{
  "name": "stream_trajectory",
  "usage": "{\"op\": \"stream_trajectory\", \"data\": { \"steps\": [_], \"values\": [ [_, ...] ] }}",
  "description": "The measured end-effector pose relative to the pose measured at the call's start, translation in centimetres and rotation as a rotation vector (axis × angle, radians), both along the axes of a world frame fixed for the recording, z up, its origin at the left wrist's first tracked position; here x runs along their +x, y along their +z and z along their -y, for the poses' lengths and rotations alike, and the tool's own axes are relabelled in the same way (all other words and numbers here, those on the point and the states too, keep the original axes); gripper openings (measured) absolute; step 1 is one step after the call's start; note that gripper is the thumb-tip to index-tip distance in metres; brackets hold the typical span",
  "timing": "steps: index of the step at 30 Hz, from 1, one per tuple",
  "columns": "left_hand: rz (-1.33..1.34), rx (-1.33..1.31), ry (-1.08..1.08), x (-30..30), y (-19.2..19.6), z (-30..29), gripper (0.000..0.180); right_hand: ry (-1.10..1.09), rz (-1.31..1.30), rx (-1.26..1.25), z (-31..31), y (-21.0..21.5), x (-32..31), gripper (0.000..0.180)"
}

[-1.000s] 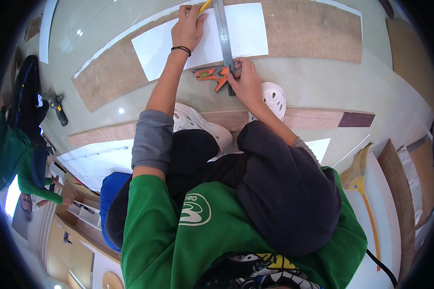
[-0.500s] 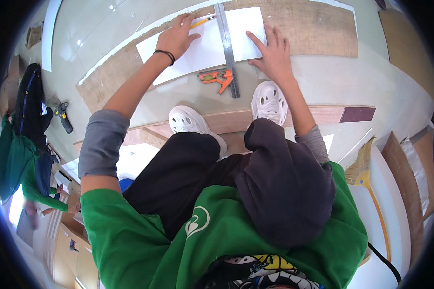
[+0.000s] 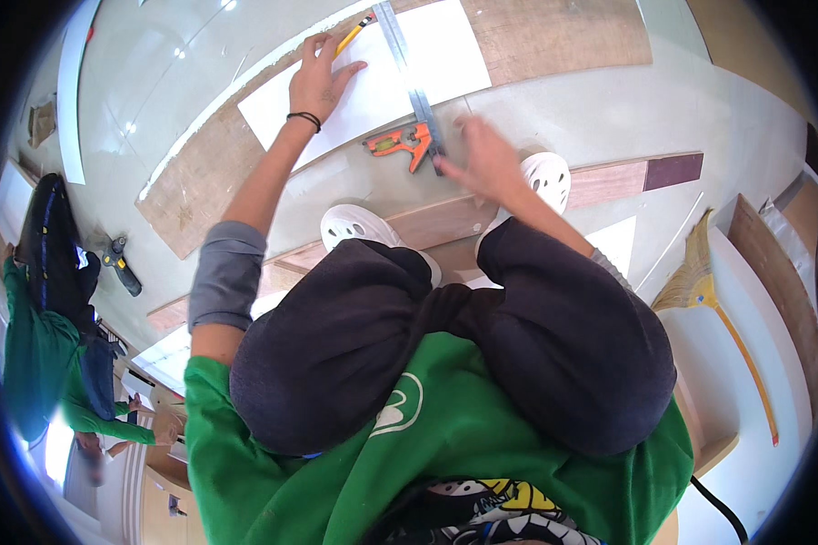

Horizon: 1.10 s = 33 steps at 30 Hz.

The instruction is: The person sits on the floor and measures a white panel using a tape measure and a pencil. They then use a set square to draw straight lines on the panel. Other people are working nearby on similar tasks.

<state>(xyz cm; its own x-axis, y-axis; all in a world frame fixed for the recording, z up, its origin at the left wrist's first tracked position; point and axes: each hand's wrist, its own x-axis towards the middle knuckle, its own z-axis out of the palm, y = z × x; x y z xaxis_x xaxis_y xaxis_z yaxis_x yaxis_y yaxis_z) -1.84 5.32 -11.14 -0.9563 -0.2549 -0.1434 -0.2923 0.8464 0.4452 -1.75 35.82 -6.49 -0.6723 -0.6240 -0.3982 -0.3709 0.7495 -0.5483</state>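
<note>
Here, a crouching person presses the left hand (image 3: 321,80) flat, fingers spread, on a white sheet (image 3: 373,82) lying over a long wooden board (image 3: 554,36) on the floor, a yellow pencil (image 3: 353,34) poking out past the fingers. The right hand (image 3: 483,162) is motion-blurred just beside the orange handle of a metal square (image 3: 409,86) that crosses the sheet; whether its fingers grip anything cannot be told. Dark-trousered knees hide much of the two white shoes (image 3: 359,227). A broom (image 3: 700,282) lies to the right, a power drill (image 3: 118,262) to the left.
</note>
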Motion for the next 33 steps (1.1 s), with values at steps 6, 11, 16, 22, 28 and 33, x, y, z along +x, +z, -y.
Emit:
{"op": "stream_trajectory", "data": {
  "steps": [6,11,16,22,28,33],
  "values": [
    [-0.065,-0.001,0.049,0.0,-0.9,-1.9,0.066,-0.078,0.161,-0.068,0.1,-2.8,3.4,0.065],
    [-0.064,-0.008,0.045,-0.3,-0.9,-1.3,0.061,-0.149,0.063,-0.143,0.7,-2.7,3.3,0.059],
    [-0.102,-0.006,0.034,-1.2,-1.8,-0.8,0.05,-0.143,-0.027,-0.219,1.0,-2.5,2.4,0.053],
    [-0.116,-0.017,0.012,-1.3,-1.4,-1.1,0.042,-0.163,0.008,-0.189,1.2,-3.0,2.5,0.05],
    [-0.109,-0.038,-0.014,-1.0,-1.2,-1.7,0.042,-0.165,-0.023,-0.2,1.2,-3.3,2.5,0.047],
    [-0.09,-0.034,0.014,-0.9,-1.0,-2.1,0.049,-0.15,-0.06,-0.218,1.3,-3.0,2.3,0.044]
  ]
}}
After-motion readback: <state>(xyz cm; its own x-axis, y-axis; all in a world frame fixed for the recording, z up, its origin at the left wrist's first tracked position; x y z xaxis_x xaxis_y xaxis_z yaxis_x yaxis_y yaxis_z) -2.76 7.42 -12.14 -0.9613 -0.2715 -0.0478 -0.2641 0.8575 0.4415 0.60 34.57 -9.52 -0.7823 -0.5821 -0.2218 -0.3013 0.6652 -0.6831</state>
